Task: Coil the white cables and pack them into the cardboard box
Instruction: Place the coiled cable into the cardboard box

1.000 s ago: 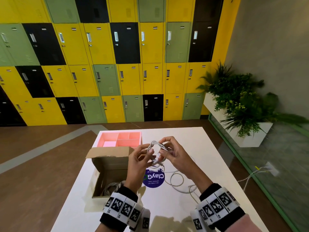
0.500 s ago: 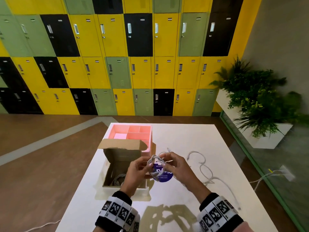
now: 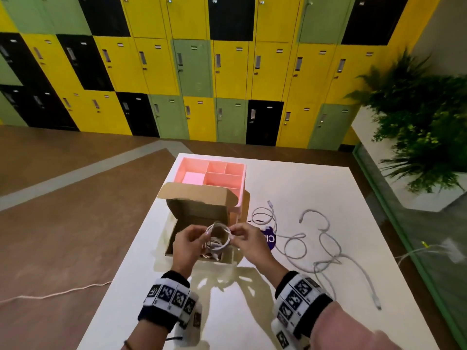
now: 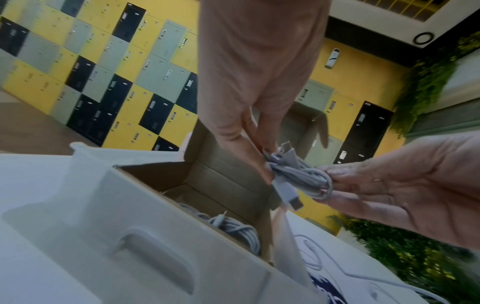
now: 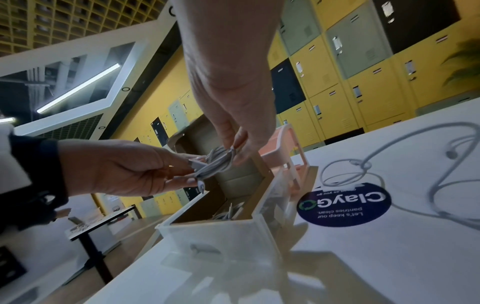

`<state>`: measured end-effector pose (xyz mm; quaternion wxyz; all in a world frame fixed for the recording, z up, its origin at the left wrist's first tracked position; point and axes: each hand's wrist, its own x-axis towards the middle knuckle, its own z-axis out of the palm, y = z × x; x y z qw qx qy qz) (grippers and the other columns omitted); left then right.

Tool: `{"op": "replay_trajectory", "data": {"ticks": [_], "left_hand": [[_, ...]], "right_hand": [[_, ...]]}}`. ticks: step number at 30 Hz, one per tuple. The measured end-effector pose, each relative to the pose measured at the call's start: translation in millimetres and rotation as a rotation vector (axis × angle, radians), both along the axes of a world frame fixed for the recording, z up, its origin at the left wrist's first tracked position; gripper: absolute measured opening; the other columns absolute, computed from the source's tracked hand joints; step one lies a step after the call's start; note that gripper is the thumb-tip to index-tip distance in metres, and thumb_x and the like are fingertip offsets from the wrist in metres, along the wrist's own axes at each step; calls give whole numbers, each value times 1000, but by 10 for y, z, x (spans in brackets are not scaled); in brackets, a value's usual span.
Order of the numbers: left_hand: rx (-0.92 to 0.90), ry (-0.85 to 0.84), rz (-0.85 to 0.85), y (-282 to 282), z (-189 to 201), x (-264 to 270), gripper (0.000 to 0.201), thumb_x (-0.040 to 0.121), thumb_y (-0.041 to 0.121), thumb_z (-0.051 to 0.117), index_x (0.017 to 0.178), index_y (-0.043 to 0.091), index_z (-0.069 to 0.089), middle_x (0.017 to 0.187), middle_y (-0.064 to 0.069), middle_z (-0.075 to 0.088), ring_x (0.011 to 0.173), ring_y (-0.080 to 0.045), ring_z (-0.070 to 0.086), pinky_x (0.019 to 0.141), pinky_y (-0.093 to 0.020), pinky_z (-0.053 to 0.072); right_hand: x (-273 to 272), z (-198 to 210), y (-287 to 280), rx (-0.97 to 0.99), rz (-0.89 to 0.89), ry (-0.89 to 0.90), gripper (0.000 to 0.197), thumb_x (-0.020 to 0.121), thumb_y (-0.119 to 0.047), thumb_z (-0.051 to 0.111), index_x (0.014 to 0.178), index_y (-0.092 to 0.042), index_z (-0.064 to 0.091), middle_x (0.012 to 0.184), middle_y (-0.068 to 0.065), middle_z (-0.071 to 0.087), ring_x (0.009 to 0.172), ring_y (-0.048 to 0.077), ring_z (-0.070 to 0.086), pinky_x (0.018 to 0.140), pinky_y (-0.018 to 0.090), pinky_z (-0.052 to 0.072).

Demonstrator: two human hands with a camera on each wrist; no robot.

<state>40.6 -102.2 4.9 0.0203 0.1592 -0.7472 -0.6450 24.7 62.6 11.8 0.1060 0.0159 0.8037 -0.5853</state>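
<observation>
Both hands hold one small coiled white cable (image 3: 218, 235) just above the open cardboard box (image 3: 194, 215). My left hand (image 3: 202, 234) pinches the coil's left side, and the right hand (image 3: 233, 233) pinches its right side. In the left wrist view the coiled white cable (image 4: 298, 176) shows a plug hanging down between the left hand (image 4: 267, 162) and the right hand (image 4: 335, 183). Another coiled cable (image 4: 233, 228) lies inside the box. Two loose white cables (image 3: 293, 243) (image 3: 326, 238) sprawl on the table to the right.
A pink divided tray (image 3: 242, 188) stands behind the box, touching its raised flap. A round blue sticker (image 5: 342, 205) lies on the white table (image 3: 290, 178) right of the box. A planter (image 3: 417, 122) stands far right. A thin cord (image 3: 50, 295) runs over the floor at left.
The hands carried the coil left, from above the blue sticker to above the open box. The trailing end is now wound in. The head view has tilted down.
</observation>
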Motion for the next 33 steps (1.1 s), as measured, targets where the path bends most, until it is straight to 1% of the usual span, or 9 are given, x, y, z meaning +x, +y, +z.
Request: {"op": "replay_trajectory", "data": {"ticks": [2,4,8,13,16,19,25,29,33], "left_hand": [[-22,-21,34,-53,-44,-71,12,86,8,66,98,3,68,92,-16,70,86,-32,68,73,-41,58],[-52,-72,67,-120,-110,-153,11,88,8,64,99,7,66,95,-17,69,87,-31,67,78,-44,57],[-79,-130,146,-236,-225,-315,20,85,4,66,104,8,69,100,-13,71,94,-30,68,86,-49,55],[-176,-130,220,-284,-197,-438,23,79,-4,66,100,4,71,98,-14,72,94,-29,67,88,-43,55],[-213,-147,285,-282,-171,-480,24,84,-5,61,106,0,69,104,-15,69,97,-23,63,89,-30,49],[-275,-176,282,-290,-191,-524,28,85,-5,57,111,-1,67,110,-17,68,105,-26,62,87,-23,43],[-513,-257,119,-317,-365,-590,25,82,-7,53,102,-6,68,107,-25,67,102,-38,62,91,-42,49],[-569,-288,51,-298,-419,-579,33,81,-10,52,111,-6,64,114,-26,63,108,-40,59,97,-41,45],[-593,-244,30,-268,-407,-513,43,78,-12,52,118,-2,61,118,-23,61,110,-37,58,96,-35,44]], "right_hand": [[-55,-35,-81,31,18,-28,24,91,-10,61,115,-14,63,108,1,67,87,4,60,64,6,46],[-105,-75,-170,58,49,-64,31,92,-12,59,123,-15,59,115,2,65,93,6,60,67,6,44],[-252,-151,-362,101,108,-125,38,93,-13,57,131,-15,55,124,3,62,113,17,58,93,25,47],[-500,-336,-576,244,170,-157,37,92,-21,57,126,-7,58,122,15,64,114,32,59,100,45,46],[-599,-453,-659,315,239,-219,43,95,-29,50,135,-13,48,130,14,57,113,30,56,100,39,43],[-669,-560,-736,387,296,-327,47,96,-31,43,136,-7,47,136,18,52,123,35,50,106,43,40],[-691,-594,-809,474,376,-417,49,99,-35,37,140,-8,45,145,17,44,131,34,43,109,39,35],[-700,-489,-865,441,343,-294,43,96,-22,48,137,-10,47,136,15,51,123,33,50,99,33,42],[-642,-298,-737,491,418,-344,42,100,-21,37,139,-4,42,140,18,46,127,33,46,98,31,38]]}}
